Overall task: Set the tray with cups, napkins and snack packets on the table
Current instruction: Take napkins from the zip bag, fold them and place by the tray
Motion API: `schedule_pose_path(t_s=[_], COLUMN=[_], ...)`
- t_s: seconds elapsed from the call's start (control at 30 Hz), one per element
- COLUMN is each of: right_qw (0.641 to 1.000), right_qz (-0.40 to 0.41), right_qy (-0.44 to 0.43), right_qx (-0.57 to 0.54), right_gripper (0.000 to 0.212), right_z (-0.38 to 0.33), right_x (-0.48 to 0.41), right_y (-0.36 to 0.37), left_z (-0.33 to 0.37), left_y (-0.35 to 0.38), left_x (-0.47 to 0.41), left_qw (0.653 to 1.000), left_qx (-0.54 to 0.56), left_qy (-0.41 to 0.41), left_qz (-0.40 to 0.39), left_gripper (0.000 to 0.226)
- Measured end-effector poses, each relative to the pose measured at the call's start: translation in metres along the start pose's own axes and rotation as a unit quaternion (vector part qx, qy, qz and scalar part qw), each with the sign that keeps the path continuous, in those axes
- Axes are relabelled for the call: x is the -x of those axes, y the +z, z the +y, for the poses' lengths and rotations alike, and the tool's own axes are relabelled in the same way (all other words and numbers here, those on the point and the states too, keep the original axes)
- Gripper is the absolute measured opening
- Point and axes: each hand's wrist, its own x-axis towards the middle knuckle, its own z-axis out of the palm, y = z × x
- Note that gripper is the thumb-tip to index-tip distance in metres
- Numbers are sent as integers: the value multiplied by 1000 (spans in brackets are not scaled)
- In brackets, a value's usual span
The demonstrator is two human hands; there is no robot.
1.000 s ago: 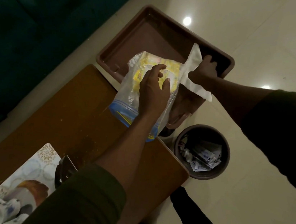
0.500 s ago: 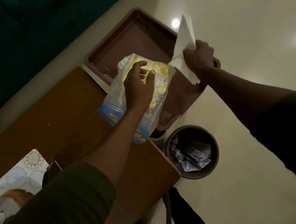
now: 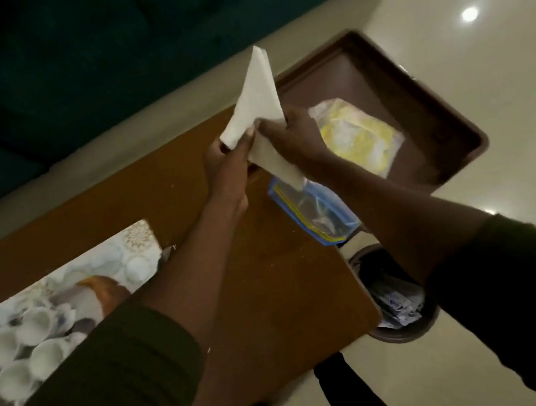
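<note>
Left hand [image 3: 225, 164]: closed on the lower corner of the napkin [image 3: 257, 108].
Right hand [image 3: 292, 138]: pinched on the same napkin, held above the worktop [image 3: 271, 287] edge.
Snack bag [image 3: 353, 137]: laid partly in the tray [image 3: 434, 106], overhanging the worktop end.
Bin [image 3: 399, 308]: placed on the floor just beside the worktop corner.

Dim indoor shot w/ warm cast; the pale floor [image 3: 499, 77] is brightest, showing a round ceiling-light reflection [image 3: 469, 13] at upper right and a fainter glint near the right sleeve. The sofa [image 3: 77, 57] at top is nearly black, sleeves lose detail in shadow. Motion blur softens the white cups [image 3: 35, 339] at left and the tray [image 3: 453, 117] edge; wide-angle lens bends lines twd the corners.
</note>
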Motion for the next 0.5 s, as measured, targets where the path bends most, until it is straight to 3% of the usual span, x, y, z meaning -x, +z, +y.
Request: schedule_pose_path(t_s=[0.07, 0.17, 0.37, 0.5], right_qw=[999, 986, 974, 976], right_qz=[-42, -103, -140, -147], right_qy=[6, 52, 115, 128], right_qx=[-8, -120, -132, -97], right_gripper=[36, 31, 20, 38], right_z=[-7, -21, -48, -59], right_x=[10, 22, 65, 100], right_y=[31, 70, 160, 217], left_z=[2, 3, -1, -7], left_y=[-42, -109, -194, -238], left_x=[0, 7, 39, 58], left_qw=[999, 997, 995, 996], left_qx=[-23, -61, -81, -22], left_qy=[-9, -22, -55, -69], left_qz=[33, 50, 15, 43], left_gripper=[34, 55, 46, 31])
